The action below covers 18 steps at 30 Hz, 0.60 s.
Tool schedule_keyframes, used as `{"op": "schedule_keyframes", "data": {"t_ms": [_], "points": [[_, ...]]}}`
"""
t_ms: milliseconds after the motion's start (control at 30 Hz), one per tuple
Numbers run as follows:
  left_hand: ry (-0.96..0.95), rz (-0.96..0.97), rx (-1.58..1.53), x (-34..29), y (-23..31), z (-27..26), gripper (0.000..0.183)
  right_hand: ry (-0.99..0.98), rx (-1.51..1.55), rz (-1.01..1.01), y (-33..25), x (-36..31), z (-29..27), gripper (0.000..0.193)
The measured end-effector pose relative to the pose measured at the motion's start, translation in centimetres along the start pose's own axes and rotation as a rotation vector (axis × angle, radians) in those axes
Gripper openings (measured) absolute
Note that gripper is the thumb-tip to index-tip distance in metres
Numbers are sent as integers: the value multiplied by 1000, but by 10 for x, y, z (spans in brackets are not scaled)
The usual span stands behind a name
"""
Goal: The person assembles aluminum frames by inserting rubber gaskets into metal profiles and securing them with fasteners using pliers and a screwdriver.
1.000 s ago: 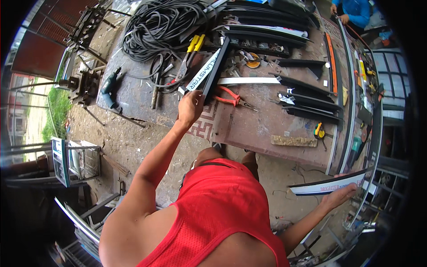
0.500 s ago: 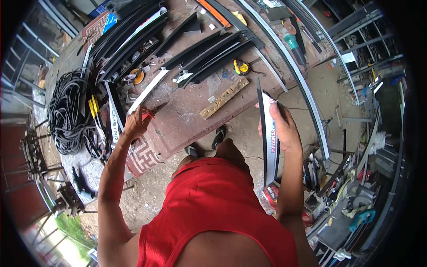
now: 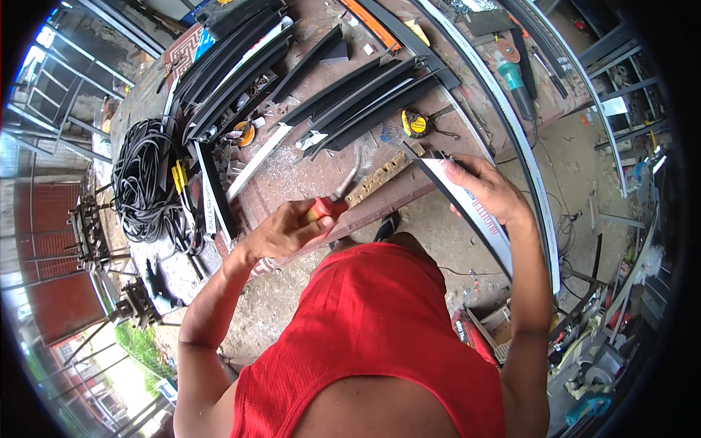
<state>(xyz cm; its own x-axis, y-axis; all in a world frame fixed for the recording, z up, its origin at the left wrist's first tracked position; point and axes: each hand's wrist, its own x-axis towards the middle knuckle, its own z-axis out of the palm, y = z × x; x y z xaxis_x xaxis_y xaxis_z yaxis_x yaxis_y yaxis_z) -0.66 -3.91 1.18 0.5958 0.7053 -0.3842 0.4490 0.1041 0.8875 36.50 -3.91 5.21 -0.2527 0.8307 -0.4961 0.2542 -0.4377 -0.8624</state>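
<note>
My left hand [image 3: 281, 232] is closed around a hand tool with a red and yellow handle [image 3: 323, 210]. The tool's metal end is smeared by motion, so its exact kind is unclear, and it points toward a perforated wooden strip [image 3: 380, 177] at the table's near edge. On the right, my right hand [image 3: 491, 191] grips a short dark aluminium profile [image 3: 467, 202] covered with white printed film. The profile slants, its upper end close to the strip, its lower end beside my right forearm. A yellow tape measure [image 3: 416, 124] lies beyond the strip.
Dark profiles [image 3: 365, 95] lie across the table [image 3: 292, 171]. A coil of black cable [image 3: 146, 164] is at left. At far right are an angle grinder [image 3: 517, 89] and a long curved white-faced strip [image 3: 502, 124] overhanging the table edge. Tools and scraps crowd the lower right floor.
My left hand has moved right and nearer to me with the tool, away from the white strip. The profile in my right hand has tilted, its upper end now leaning left toward the table.
</note>
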Motion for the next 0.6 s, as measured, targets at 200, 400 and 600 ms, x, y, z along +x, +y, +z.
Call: {"op": "schedule_keyframes", "data": {"t_ms": [200, 400, 600], "points": [[99, 380, 324, 43, 53, -5, 32, -137, -82, 34, -22, 16, -37, 59], [24, 228, 411, 75, 91, -6, 32, -215, -119, 110, -28, 30, -52, 64], [31, 332, 434, 99, 78, 1, 37, -233, -266, 180, -33, 42, -64, 72]]}}
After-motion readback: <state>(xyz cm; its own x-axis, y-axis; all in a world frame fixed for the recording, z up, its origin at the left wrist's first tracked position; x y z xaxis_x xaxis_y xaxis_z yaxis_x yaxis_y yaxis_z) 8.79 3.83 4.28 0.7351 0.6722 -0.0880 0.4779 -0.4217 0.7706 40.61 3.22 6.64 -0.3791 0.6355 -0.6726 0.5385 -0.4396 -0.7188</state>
